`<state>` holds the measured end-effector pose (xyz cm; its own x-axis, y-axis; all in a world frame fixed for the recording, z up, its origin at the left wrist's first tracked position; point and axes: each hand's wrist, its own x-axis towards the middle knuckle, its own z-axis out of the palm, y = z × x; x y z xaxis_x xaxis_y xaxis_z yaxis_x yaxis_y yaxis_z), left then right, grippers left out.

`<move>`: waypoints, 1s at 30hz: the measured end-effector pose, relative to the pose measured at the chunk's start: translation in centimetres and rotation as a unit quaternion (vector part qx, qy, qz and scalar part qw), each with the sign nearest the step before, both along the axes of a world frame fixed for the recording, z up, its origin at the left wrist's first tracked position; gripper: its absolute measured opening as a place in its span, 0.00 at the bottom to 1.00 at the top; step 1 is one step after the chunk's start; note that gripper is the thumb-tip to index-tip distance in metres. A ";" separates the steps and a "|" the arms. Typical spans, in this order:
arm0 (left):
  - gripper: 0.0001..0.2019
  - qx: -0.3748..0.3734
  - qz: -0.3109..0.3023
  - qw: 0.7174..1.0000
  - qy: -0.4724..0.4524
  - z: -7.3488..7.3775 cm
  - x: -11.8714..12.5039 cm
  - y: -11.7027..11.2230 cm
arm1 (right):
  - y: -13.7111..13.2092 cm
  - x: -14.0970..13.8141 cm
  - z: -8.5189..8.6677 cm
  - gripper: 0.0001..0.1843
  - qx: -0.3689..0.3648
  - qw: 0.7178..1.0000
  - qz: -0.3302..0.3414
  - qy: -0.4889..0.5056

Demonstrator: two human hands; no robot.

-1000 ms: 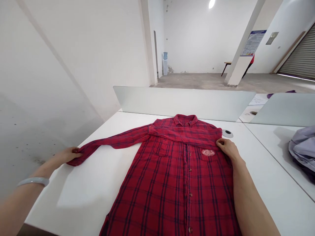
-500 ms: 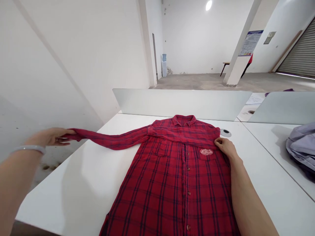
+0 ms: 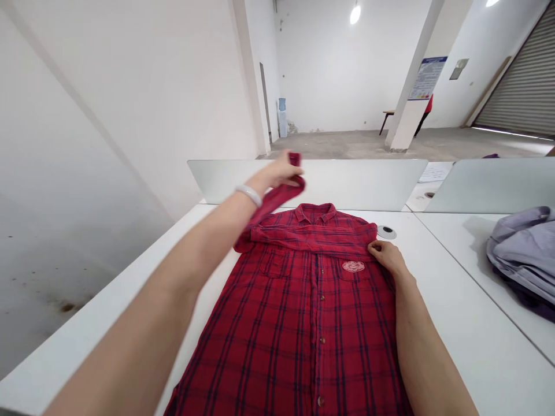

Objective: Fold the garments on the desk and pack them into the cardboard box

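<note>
A red plaid shirt (image 3: 277, 323) with dark stripes lies front up on the white table (image 3: 451, 300), collar away from me. One sleeve (image 3: 312, 238) is folded across its chest, above a pale round patch (image 3: 353, 266). My left hand (image 3: 281, 170), with a pale bangle on the wrist, is closed on the cuff end of the other sleeve and holds it raised above the collar's left side. At the shirt's right edge, my right hand (image 3: 388, 254) pinches the fabric near the fold of the crossed sleeve.
A frosted divider (image 3: 347, 185) runs along the table's far edge. Folded greyish-lilac clothes (image 3: 524, 248) lie on the right. A round cable hole (image 3: 387, 231) sits beyond my right hand. A person in red (image 3: 427, 110) is partly behind a far pillar.
My left hand has swung the sleeve from far left, up and inward over the shirt. My right hand keeps its hold at the shirt's right edge. The view has shifted slightly.
</note>
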<state>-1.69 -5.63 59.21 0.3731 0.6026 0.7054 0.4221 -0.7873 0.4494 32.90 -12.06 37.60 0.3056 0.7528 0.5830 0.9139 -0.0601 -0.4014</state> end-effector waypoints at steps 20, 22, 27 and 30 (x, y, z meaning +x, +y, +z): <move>0.46 -0.055 0.136 0.986 -0.077 -23.7 -9.3 5.5 | 1.8 -3.2 2.7 0.18 0.021 0.997 -0.076 0.005; 0.50 -0.062 0.092 0.989 -0.103 -24.3 -9.6 5.9 | 3.2 -3.8 3.7 0.17 0.018 0.996 -0.088 -0.003; 0.46 -0.035 0.079 0.992 -0.089 -24.8 -10.0 6.1 | 7.0 -5.0 5.8 0.23 0.012 0.993 -0.119 -0.008; 0.42 -0.016 0.119 0.992 -0.041 -24.9 -9.8 5.8 | 8.6 -5.2 6.6 0.31 0.001 0.991 -0.135 0.006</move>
